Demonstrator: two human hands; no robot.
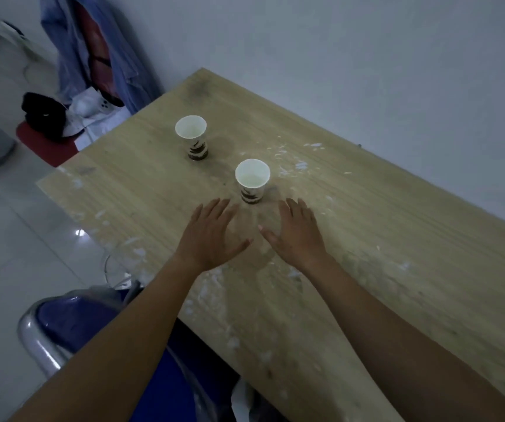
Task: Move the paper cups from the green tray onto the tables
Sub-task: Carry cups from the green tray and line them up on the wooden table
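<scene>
Two white paper cups with dark brown patterns stand upright on the wooden table (367, 239). The far cup (191, 137) is toward the table's back left; the near cup (252, 181) stands just beyond my fingertips. My left hand (211, 236) and my right hand (295, 236) hover flat over the table on either side of the near cup's base, fingers straight and spread, holding nothing. No green tray is in view.
White flecks and stains mark the table top. A blue chair with a metal frame (71, 324) sits at the table's near left edge. Clothes (92, 56) hang at the back left above a red stool (44, 141) with dark items. A grey wall runs behind the table.
</scene>
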